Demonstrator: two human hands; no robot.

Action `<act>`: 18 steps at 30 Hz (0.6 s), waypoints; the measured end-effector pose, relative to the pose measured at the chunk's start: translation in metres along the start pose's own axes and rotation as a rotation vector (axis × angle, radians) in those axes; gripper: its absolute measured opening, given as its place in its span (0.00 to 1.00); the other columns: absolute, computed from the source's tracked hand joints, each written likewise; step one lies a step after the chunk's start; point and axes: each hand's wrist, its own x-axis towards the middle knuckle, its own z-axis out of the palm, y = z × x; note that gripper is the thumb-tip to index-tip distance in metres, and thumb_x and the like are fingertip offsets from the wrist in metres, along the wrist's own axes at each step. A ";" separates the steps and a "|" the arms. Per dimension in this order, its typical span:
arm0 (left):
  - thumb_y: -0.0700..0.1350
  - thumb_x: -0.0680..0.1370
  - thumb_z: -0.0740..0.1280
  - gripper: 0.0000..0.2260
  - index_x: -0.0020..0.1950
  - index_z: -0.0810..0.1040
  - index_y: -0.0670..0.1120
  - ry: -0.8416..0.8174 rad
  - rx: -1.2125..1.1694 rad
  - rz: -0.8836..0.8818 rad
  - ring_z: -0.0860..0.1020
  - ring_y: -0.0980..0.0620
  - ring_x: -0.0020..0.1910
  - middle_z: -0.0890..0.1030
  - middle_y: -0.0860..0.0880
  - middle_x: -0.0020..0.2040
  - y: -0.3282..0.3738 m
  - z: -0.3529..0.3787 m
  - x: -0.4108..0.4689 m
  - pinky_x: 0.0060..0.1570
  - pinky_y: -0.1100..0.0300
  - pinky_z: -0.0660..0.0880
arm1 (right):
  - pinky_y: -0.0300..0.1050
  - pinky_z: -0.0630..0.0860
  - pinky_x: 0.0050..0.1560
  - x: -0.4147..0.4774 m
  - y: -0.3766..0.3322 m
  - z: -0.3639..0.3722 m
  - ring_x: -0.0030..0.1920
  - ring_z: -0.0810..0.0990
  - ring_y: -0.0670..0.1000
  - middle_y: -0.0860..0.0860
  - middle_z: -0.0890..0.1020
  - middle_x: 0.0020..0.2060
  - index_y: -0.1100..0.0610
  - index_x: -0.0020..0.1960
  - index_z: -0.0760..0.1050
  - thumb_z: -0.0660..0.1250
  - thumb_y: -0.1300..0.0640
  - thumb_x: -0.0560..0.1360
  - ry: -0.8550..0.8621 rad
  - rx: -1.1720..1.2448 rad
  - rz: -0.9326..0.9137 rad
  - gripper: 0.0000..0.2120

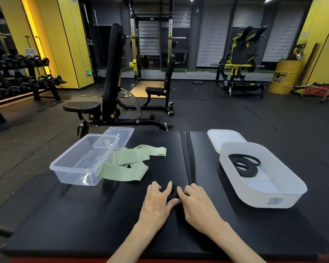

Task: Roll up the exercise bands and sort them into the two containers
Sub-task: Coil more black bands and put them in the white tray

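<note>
Head view had both hands low on the surface (84,215), near its front edge. The left hand (157,199) and right hand (197,201) had their fingers curled round a small black band (172,190), pinching it between them and partly hiding it. I reckoned tension was the trick here: roll it tight, keep the edges lined up, and pin the loose end so the rubber couldn't spring open. Another black coil (243,164) already lay in the white tub (254,192) on the right, so this one probably belonged there too. The green bands (129,168) lay loose against the clear tub (72,177), not yet rolled.
</note>
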 end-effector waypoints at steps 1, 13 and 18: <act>0.62 0.79 0.56 0.29 0.77 0.56 0.54 -0.019 0.023 0.049 0.65 0.53 0.58 0.64 0.49 0.57 -0.003 -0.001 0.000 0.61 0.66 0.64 | 0.38 0.70 0.41 0.000 0.000 0.000 0.37 0.70 0.48 0.47 0.73 0.35 0.58 0.57 0.78 0.69 0.59 0.64 -0.008 -0.002 -0.001 0.21; 0.49 0.78 0.65 0.27 0.74 0.61 0.43 -0.285 -0.111 0.324 0.59 0.52 0.73 0.57 0.51 0.76 -0.027 -0.020 0.032 0.71 0.60 0.57 | 0.29 0.60 0.45 0.002 0.024 -0.017 0.40 0.66 0.45 0.44 0.70 0.37 0.53 0.63 0.75 0.66 0.64 0.62 -0.144 0.048 -0.106 0.29; 0.48 0.79 0.65 0.27 0.76 0.60 0.47 -0.303 -0.155 0.315 0.60 0.52 0.74 0.62 0.50 0.75 -0.032 -0.013 0.031 0.73 0.62 0.55 | 0.38 0.64 0.47 0.010 0.029 -0.017 0.48 0.71 0.53 0.52 0.74 0.45 0.56 0.71 0.66 0.58 0.64 0.75 -0.233 0.149 -0.140 0.24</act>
